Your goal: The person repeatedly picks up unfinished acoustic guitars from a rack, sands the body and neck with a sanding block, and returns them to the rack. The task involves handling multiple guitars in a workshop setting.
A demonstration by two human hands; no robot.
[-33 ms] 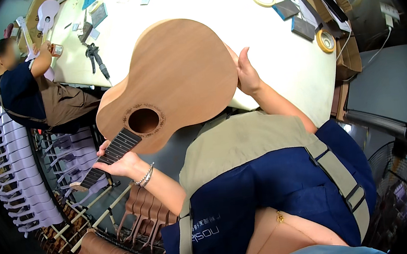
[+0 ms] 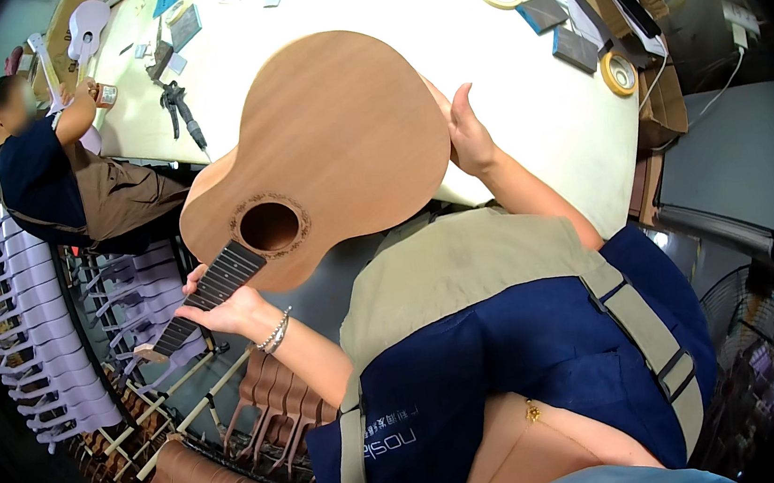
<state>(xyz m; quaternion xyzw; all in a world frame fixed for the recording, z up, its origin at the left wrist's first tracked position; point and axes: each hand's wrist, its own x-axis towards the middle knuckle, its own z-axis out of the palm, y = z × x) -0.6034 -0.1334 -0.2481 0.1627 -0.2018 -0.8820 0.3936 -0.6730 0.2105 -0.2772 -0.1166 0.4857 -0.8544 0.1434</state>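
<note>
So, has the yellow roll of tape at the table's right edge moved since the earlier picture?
No: judged against the dark grey block beside it, the tape roll lies in the same place on the table.

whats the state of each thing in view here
Guitar: unstrung, front facing up
Left hand: around the neck
Right hand: against guitar's edge, thumb extended
Tape rolls: lying flat
Black tool: lying on table
Purple instruments: racked in a row

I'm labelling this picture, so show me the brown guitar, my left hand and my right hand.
Brown guitar [image 2: 346, 123], head view: the body's wooden front.
Left hand [image 2: 236, 311], head view: the thumb's base.
Right hand [image 2: 473, 142], head view: below the raised thumb.
</note>
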